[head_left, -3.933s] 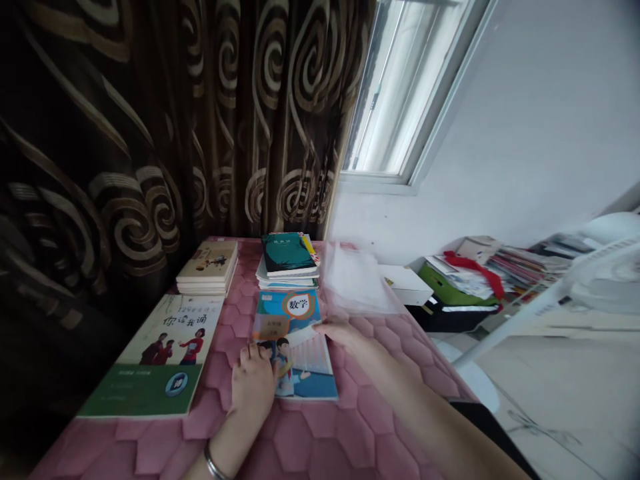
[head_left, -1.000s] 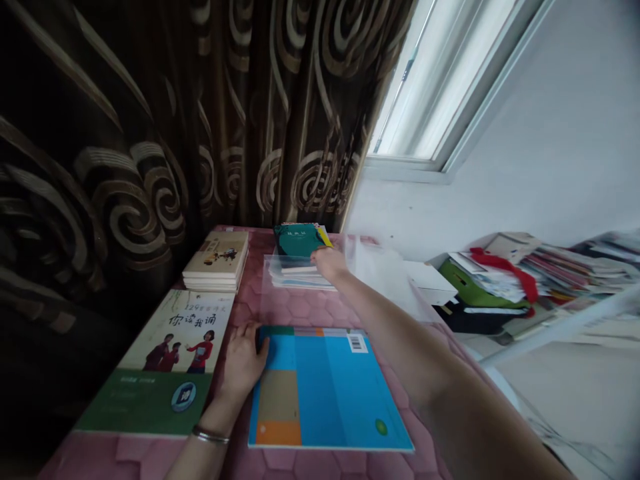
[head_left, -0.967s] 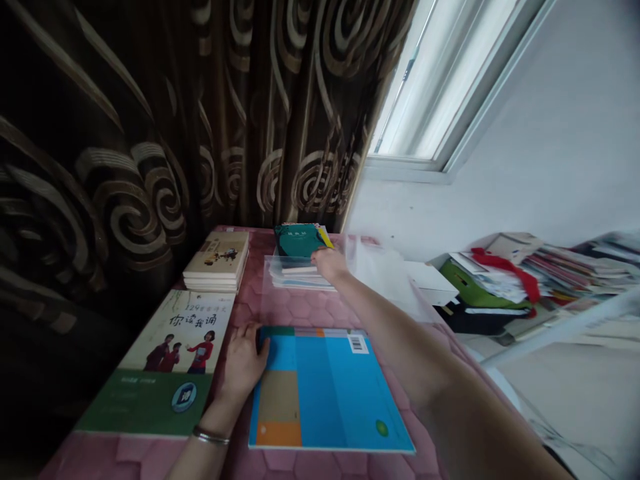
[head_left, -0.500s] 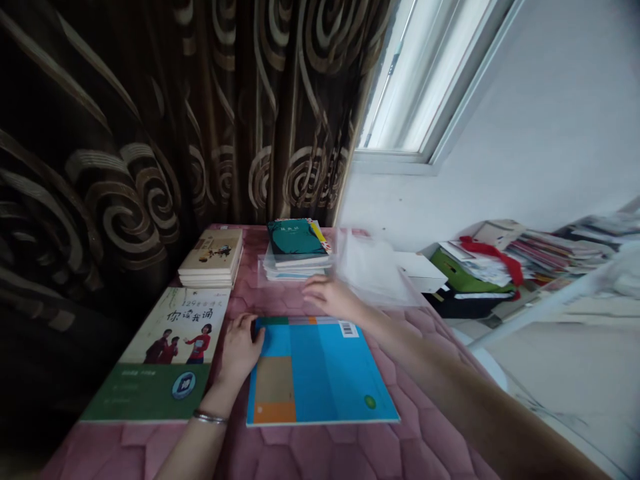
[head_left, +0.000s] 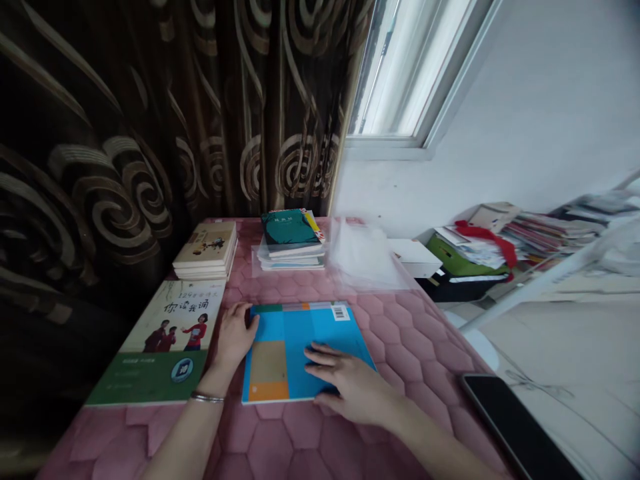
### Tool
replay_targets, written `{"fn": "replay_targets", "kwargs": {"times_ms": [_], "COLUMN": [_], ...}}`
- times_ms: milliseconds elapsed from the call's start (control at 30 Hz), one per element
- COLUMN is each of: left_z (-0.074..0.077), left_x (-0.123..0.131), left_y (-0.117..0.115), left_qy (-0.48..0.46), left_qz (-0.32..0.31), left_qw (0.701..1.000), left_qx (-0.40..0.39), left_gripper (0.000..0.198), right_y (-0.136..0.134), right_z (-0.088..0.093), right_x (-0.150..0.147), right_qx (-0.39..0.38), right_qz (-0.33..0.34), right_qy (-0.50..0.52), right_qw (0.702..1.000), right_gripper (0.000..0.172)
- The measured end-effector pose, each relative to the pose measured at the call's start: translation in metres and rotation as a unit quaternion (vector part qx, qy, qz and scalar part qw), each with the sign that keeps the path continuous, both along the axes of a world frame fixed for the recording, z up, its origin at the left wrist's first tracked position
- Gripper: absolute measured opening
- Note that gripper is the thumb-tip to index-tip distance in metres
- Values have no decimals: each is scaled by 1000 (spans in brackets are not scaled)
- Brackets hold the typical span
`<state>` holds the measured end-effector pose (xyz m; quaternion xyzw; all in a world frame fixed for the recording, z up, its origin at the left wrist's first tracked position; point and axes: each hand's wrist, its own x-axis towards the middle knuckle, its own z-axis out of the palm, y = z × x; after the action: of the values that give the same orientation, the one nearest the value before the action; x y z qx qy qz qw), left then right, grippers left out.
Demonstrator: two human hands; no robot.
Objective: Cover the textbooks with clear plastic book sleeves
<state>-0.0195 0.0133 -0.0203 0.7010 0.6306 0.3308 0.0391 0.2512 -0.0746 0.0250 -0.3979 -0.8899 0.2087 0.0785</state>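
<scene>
Gripping nothing, the left hand (head_left: 234,337) is touching the blue textbook (head_left: 296,337) at left while the loose right hand (head_left: 353,387) is lying across its lower right, light pressure probably steadying best.

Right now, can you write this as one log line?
blue book: barcode showing | left-hand grip: at its left edge | right-hand grip: open over it | teal-topped stack: farther back

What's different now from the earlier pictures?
The right hand has drawn back from the teal-topped stack of books onto the blue paperback book, which now shows its barcoded back instead of its front. A clear plastic sheet now lies at that stack. The left hand remains at the book's left side; the green-and-cream book hasn't moved.
</scene>
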Motion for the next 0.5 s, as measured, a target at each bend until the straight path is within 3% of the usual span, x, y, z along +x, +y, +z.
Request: {"fn": "replay_targets", "kwargs": {"times_ms": [367,500], "left_z": [1,8], "left_x": [1,2], "left_y": [-1,-5], "left_qy": [-10,-37], "left_qz": [-4,2], "left_qw": [1000,999], "left_qx": [-16,-3], "left_gripper": [27,26], "right_y": [-1,2], "right_z": [12,16], "right_x": [-2,-3], "right_qx": [51,66], "right_qz": [73,5], "right_qy": [-12,-44], "right_qw": [996,997], "right_gripper": [30,30]}}
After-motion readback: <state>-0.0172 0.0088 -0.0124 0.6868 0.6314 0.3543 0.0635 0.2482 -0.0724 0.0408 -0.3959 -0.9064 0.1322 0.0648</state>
